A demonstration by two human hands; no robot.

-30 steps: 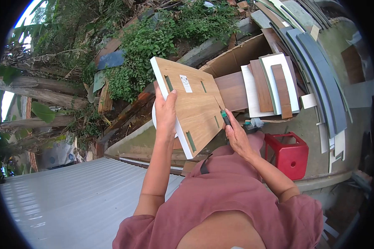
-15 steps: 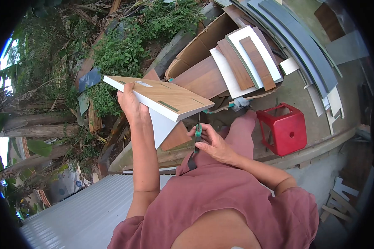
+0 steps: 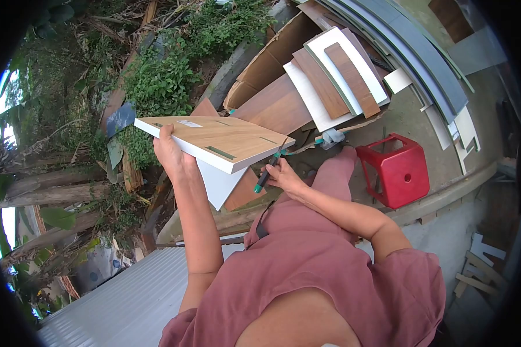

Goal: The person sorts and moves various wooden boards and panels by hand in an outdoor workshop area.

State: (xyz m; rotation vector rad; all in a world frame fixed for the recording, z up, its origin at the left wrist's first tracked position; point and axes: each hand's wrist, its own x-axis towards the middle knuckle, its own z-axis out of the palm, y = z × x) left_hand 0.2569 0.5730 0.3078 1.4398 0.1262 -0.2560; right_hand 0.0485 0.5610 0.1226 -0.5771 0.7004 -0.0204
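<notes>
My left hand (image 3: pixel 173 156) is closed on the left edge of a wood-grain board (image 3: pixel 220 136) with white edges, its thumb on top. The board is held up and tilted; green-lined slots and a white label show on its face. Below it a white panel (image 3: pixel 217 180) juts down, partly hidden by the board. My right hand (image 3: pixel 283 175) is wrapped round a green-and-black handled tool (image 3: pixel 263 180) with a thin dark shaft. That shaft points up, overlapping the board's right corner in this view.
A cardboard box (image 3: pixel 266 69) holds several wood and white panels (image 3: pixel 330 81). To the right stands a red plastic stool (image 3: pixel 404 173). Long grey boards (image 3: pixel 428 75) lie behind it, and wood scraps (image 3: pixel 477 266) lie at lower right. Corrugated sheeting (image 3: pixel 127 295) and plants are at left.
My right hand has turned the tool from upright to a slant, its handle end now lower left. The board has shifted slightly left and its face lies flatter to view.
</notes>
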